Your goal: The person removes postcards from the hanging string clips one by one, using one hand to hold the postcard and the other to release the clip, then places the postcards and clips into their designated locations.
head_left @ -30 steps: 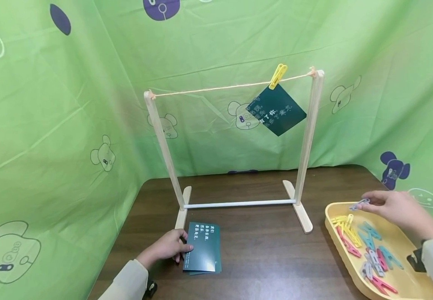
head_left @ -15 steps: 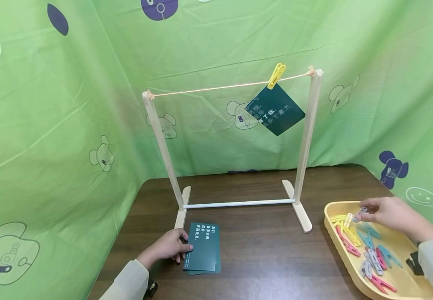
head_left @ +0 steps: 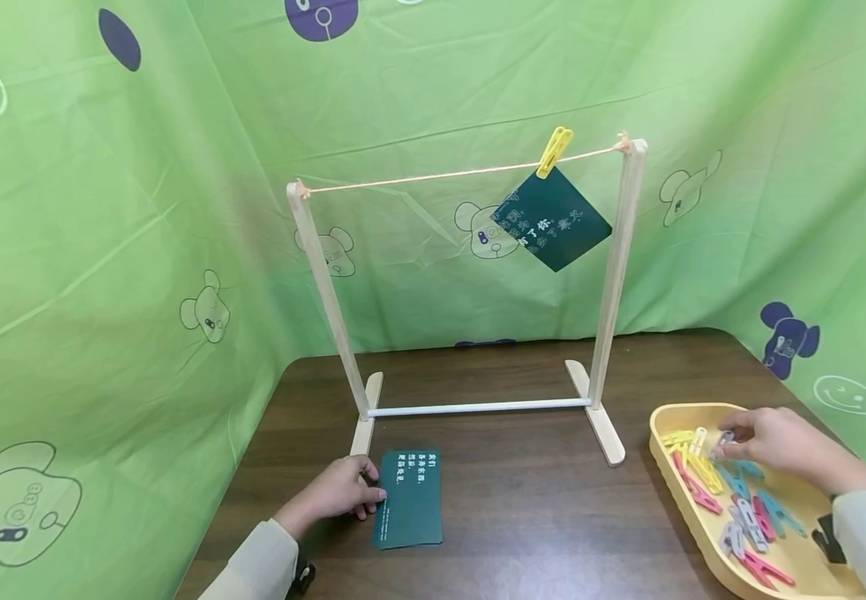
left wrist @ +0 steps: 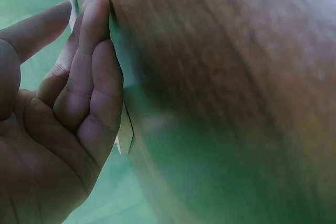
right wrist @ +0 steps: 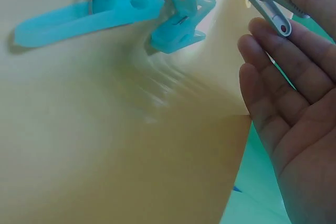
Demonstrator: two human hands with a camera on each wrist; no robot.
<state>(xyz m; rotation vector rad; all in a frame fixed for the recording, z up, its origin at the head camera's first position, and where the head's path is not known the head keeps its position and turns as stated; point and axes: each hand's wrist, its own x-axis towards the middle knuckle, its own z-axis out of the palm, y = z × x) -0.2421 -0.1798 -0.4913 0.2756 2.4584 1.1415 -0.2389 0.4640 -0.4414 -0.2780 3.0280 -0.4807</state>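
Observation:
At the front left, my left hand (head_left: pixel 346 492) touches the left edge of a small stack of dark green cards (head_left: pixel 412 508) printed with white characters. In the left wrist view, its fingertips (left wrist: pixel 97 6) meet the card edges while the thumb stands apart from them. My right hand (head_left: pixel 785 446) is over the yellow tray (head_left: pixel 691 533) and pinches a grey clothespin (right wrist: pixel 265 1) between thumb and fingers. Below it in the tray lie several yellow, red, blue and grey clothespins. A yellow clothespin (head_left: pixel 555 152) fastens a green card (head_left: pixel 553 221) to the string, hanging by a corner.
A wooden stand with a left post (head_left: pixel 327 292) and a right post (head_left: pixel 618 275) carries the string (head_left: pixel 433 176) across its top. A white bar (head_left: pixel 478 408) joins its feet on the brown table (head_left: pixel 523 517). Green patterned cloth (head_left: pixel 417 100) surrounds the table.
My right hand has lowered the grey clothespin from above the tray's far rim down into the tray. By my left hand, the top card has shifted right and now lines up with the stack.

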